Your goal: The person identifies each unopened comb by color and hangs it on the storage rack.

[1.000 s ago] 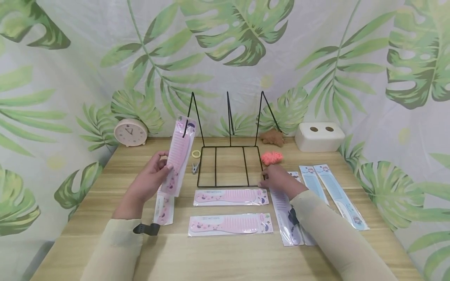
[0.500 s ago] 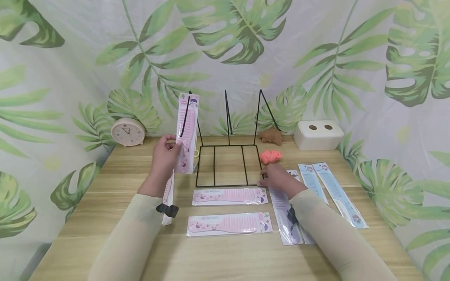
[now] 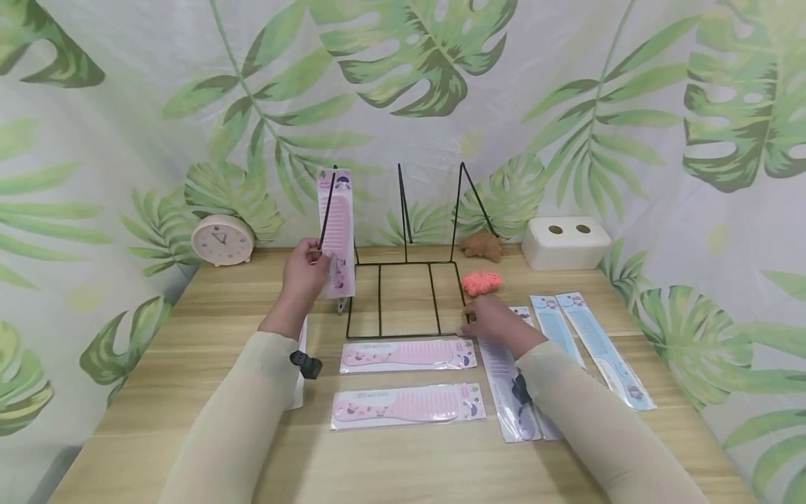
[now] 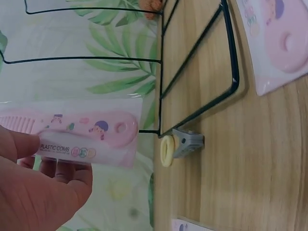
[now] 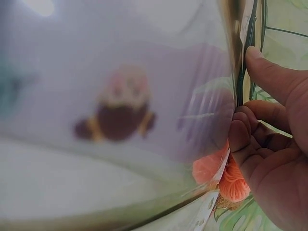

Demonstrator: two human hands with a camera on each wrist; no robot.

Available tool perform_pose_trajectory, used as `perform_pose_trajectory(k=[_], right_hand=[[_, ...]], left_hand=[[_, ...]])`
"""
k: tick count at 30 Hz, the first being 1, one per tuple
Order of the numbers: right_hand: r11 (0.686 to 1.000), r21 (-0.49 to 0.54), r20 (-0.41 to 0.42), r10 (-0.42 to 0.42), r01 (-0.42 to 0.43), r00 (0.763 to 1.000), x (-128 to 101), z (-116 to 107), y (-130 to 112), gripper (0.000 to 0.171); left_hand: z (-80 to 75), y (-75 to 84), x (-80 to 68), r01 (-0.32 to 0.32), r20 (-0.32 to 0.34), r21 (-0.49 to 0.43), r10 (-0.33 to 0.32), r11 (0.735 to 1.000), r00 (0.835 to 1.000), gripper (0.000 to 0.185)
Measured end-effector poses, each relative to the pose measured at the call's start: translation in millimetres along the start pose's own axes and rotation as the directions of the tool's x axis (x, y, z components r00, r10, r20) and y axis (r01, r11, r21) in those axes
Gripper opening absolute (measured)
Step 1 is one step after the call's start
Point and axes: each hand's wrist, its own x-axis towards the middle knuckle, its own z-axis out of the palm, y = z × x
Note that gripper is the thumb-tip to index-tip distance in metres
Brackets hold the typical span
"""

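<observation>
At centre left of the frame, the left hand (image 3: 303, 274) pinches a packed pink comb (image 3: 338, 231) upright against the wire rack (image 3: 403, 280); light, stiff, slick film, best held low. The right hand (image 3: 494, 320) grips the rack's front corner

Packaged pink comb (image 3: 338, 231) upright against black wire rack (image 3: 403, 280)

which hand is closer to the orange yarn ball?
Right. The right hand rests at the wire rack's front right corner, just below the orange yarn ball; the left hand holds a pink comb pack across the rack.
</observation>
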Motion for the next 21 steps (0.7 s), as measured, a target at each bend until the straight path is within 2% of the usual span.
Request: perform_pose_trajectory(k=[3,9,15,18,21], right_hand=[[1.0,-0.002,0.007,0.005,-0.005,1.0,1,1,1,0.025],[1.0,-0.016,0.005,0.003,-0.003,1.0,0,0,1,0.024],[0.999,-0.033,0.002,0.006,-0.006,1.0,-2,0,2,0.029],[0.999,-0.047,-0.001,-0.004,0.004,1.0,-1,0,2,0.028],[0.999,-0.046,0.006,0.009,-0.009,1.0,1,0,1,0.035]], left_hand=[[3.0,-3.7,8.4,-0.025,0.03,0.041,0.024,0.999,0.999,0.039],[7.3,-9.0,24.7,-0.037,0.039,0.102,0.033,0.994,0.999,0.035],[15.1,-12.0,34.9,-0.035,0.041,0.052,0.033,0.998,0.999,0.035],[17.2,-14.4,37.1,-0.019,0.024,0.029,0.018,0.999,1.0,0.035],[18.7,-16.1,38.3,0.006,0.018,0.0,-0.006,1.0,1.0,0.034]])
